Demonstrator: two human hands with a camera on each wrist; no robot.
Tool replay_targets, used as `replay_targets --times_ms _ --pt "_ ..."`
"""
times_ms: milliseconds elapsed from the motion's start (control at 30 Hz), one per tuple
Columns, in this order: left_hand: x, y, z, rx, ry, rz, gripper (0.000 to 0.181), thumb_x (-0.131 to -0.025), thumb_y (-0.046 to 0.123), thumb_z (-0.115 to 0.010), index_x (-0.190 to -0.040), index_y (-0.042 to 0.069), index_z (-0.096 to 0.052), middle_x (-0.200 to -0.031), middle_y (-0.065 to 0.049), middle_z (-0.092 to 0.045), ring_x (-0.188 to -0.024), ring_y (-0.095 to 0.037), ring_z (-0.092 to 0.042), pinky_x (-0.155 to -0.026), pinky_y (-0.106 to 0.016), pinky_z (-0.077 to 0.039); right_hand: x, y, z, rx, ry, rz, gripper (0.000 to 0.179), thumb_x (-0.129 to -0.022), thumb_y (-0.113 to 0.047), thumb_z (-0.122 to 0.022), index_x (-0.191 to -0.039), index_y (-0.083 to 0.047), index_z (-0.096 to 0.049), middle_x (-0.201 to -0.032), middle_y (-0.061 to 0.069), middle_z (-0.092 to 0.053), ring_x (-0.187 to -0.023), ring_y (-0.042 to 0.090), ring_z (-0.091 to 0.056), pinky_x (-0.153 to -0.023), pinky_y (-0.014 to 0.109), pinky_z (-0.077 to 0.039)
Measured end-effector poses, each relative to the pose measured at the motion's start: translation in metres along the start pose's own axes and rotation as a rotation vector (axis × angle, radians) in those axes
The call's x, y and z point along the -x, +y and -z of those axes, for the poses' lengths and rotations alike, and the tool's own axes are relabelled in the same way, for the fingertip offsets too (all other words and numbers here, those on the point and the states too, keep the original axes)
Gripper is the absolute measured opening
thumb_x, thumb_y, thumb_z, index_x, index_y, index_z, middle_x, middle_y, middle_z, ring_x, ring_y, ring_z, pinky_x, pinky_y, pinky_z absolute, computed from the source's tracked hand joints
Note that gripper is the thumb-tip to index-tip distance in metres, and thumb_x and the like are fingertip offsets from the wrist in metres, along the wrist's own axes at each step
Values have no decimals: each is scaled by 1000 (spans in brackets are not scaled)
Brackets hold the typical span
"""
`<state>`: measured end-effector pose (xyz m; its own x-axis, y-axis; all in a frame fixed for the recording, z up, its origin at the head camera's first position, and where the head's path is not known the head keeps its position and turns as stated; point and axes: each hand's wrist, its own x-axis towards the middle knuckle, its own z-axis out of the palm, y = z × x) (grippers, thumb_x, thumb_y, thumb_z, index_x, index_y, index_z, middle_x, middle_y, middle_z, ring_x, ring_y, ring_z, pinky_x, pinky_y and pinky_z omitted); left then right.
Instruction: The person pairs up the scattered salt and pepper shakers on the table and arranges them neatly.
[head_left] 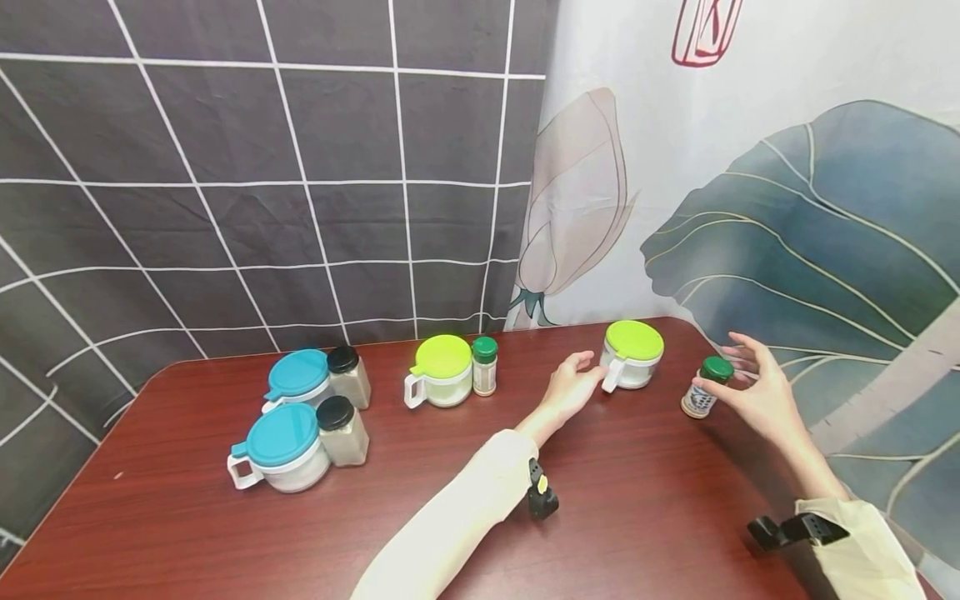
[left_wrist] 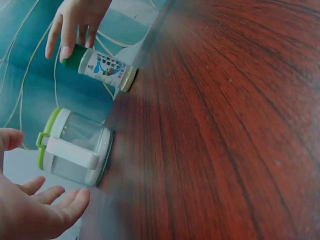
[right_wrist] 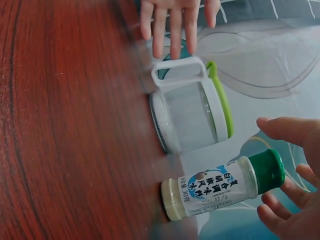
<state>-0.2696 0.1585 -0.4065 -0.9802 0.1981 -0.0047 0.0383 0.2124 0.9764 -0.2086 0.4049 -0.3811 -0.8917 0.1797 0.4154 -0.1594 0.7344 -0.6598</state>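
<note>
My left hand (head_left: 572, 387), fingers spread, is beside a clear seasoning jar (head_left: 632, 357) with a lime-green lid. Its fingertips come right up to the jar's white handle (right_wrist: 180, 71). Toward the right edge of the table stands a spice shaker (right_wrist: 220, 186) with a green cap and a white printed label. My right hand (head_left: 757, 392) is around the cap, thumb on one side and fingers on the other. In the right wrist view the thumb (right_wrist: 287, 129) stands apart from the cap, while the fingers are close to it.
A second lime-lidded jar (head_left: 442, 372) and green-capped shaker (head_left: 484, 367) stand at the back middle. Farther left are two blue-lidded jars (head_left: 283, 437) and two black-capped shakers (head_left: 343, 431). Behind the brown table (head_left: 600, 500) hang a grey grid cloth and a floral cloth.
</note>
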Motion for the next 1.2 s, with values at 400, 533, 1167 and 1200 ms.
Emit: replay_targets --times_ms 400,533,1167,1200 --pt "-1 -3 -9 0 -37 -7 43 -89 26 -64 -128 7 -59 -127 -8 -65 -110 -18 -65 -97 -31 -47 2 4 0 -35 -32 1 82 -78 -15 -79 -144 0 -33 -121 26 -51 -87 -18 -41 -72 -2 -40" --pt "0 -4 -11 -21 -59 -13 42 -89 25 -64 -127 8 -60 -125 -7 -66 -108 -17 -66 -95 -28 -47 2 6 0 -30 -55 -7 79 -79 -14 -78 -142 2 -33 -122 29 -50 -84 -18 -42 -69 -1 -41" --pt "2 -4 -20 -88 -89 -49 38 -87 24 -65 -121 7 -61 -118 -6 -69 -110 -17 -64 -93 -26 -46 4 19 -4 -97 -91 76 69 -77 6 -73 -136 10 -37 -95 -29 -45 -79 -17 -52 -67 1 -45" --pt "2 -4 -21 -100 -90 -53 37 -87 24 -65 -120 8 -62 -117 -6 -69 -110 -18 -63 -92 -25 -46 4 20 -4 -89 -91 75 69 -78 6 -73 -136 10 -38 -95 -28 -46 -79 -18 -51 -67 1 -45"
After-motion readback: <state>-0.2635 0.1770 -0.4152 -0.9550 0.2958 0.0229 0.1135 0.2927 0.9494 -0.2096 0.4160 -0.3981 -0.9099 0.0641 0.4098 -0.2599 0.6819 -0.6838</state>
